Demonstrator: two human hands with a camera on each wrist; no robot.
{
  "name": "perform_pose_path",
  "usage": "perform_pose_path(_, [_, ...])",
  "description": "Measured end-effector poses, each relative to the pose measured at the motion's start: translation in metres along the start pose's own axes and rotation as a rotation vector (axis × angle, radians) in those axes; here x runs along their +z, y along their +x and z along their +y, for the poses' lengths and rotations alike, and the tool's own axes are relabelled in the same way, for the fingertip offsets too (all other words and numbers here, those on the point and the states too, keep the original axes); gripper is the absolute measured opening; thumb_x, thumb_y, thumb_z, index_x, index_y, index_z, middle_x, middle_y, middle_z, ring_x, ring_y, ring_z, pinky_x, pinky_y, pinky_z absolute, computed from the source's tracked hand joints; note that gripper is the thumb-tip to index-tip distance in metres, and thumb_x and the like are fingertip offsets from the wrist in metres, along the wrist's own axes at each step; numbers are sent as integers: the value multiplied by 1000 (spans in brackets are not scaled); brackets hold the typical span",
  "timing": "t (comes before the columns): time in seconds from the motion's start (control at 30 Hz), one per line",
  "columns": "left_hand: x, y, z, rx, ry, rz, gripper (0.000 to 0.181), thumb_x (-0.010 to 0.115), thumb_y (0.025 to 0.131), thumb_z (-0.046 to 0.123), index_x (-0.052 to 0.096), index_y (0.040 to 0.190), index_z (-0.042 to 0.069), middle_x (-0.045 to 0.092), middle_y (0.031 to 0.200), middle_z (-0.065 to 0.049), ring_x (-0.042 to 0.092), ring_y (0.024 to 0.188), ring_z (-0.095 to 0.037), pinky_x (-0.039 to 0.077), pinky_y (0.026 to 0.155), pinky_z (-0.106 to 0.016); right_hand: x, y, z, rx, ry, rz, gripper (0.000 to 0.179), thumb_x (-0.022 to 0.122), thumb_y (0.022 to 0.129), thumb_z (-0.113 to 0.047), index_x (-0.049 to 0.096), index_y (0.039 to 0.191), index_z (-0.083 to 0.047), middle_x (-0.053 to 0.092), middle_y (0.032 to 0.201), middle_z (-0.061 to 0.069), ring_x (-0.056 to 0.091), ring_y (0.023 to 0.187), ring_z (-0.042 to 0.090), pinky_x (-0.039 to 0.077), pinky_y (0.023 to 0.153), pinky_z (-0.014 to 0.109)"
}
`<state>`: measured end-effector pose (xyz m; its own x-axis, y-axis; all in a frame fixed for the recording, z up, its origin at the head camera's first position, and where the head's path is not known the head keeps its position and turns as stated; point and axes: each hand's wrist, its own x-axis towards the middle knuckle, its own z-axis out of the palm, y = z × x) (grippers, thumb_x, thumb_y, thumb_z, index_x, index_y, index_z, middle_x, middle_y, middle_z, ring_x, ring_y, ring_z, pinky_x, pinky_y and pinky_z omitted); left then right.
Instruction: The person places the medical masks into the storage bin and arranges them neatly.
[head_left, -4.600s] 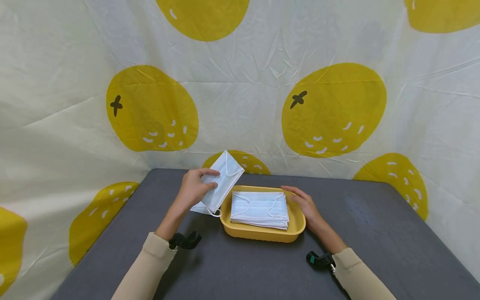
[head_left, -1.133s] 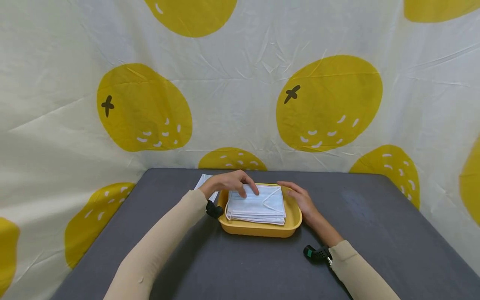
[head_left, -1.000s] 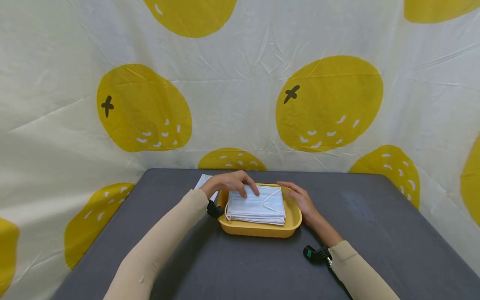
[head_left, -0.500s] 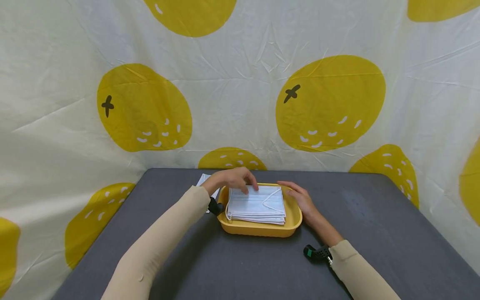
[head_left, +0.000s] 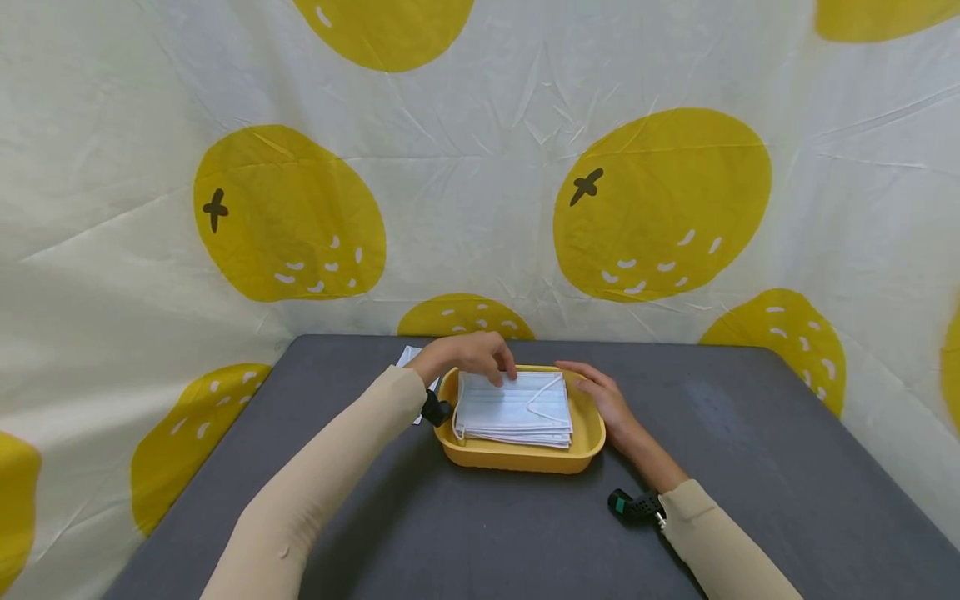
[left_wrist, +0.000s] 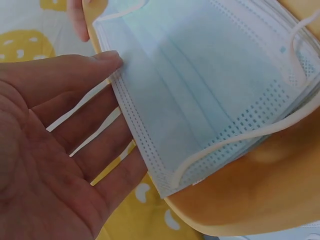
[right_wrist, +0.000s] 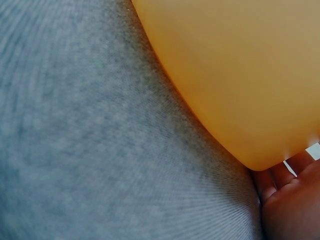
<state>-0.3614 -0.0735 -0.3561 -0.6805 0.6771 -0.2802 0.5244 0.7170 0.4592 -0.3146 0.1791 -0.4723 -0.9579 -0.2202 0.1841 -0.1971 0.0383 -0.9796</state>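
Note:
A stack of pale blue pleated face masks [head_left: 517, 410] with white ear loops lies in a yellow tray [head_left: 517, 461]. At the stack's far edge my left hand [head_left: 480, 355] pinches the top face mask [left_wrist: 190, 85]: the thumb lies on its upper face and the fingers tuck behind the edge in the left wrist view. The mask still lies flat on the stack. My right hand [head_left: 609, 408] holds the tray's right end by the rim, fingers along the outer wall in the right wrist view.
Another mask [head_left: 408, 354] lies on the dark grey table [head_left: 480, 542] left of the tray, partly hidden by my left wrist. A white curtain [head_left: 465, 217] with yellow fruit prints hangs behind the table. Each wrist wears a black camera band.
Earlier my left hand held a mask up left of the tray; that mask is out of the hand. Since then it reached over the stack and slid back to the far edge. The right hand stayed.

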Motion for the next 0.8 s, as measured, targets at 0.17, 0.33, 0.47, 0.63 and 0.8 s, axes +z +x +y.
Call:
perform_pose_path(0.17, [2, -2, 3, -25, 4, -20, 21, 69, 88, 13, 73, 108, 12, 68, 108, 2, 58, 98, -16, 50, 93, -31, 3, -3, -10, 20, 24, -10, 38, 40, 100, -3, 51, 136, 2, 42, 147, 19, 36, 138, 32, 26, 114, 52])
perform_pose_path(0.33, [2, -6, 4, -24, 28, -6, 21, 68, 89, 16, 73, 109, 11, 69, 107, 2, 60, 98, -13, 50, 94, -32, 5, -6, -17, 31, 21, -16, 38, 40, 100, -3, 51, 136, 3, 42, 147, 18, 36, 137, 32, 28, 113, 52])
perform_pose_path(0.47, [-1, -7, 7, -26, 38, 14, 22, 68, 90, 19, 73, 110, 13, 70, 106, 4, 61, 98, -13, 50, 94, -33, 1, 0, -3, 23, 0, -10, 38, 42, 100, -7, 53, 136, -4, 44, 147, 13, 39, 136, 27, 32, 113, 46])
perform_pose_path(0.63, [1, -7, 8, -31, 34, 11, 22, 68, 90, 21, 73, 109, 14, 70, 105, 5, 61, 98, -13, 50, 94, -33, -1, -1, 1, 13, -24, 2, 37, 43, 100, -11, 54, 136, -6, 46, 146, 12, 41, 135, 25, 34, 112, 44])
perform_pose_path(0.8, [5, -6, 9, -41, 48, 2, 21, 67, 90, 23, 74, 109, 15, 70, 106, 6, 60, 99, -13, 50, 95, -34, -1, -3, 1, 16, -28, 8, 38, 43, 100, -11, 54, 136, -5, 47, 145, 12, 45, 131, 22, 37, 110, 42])
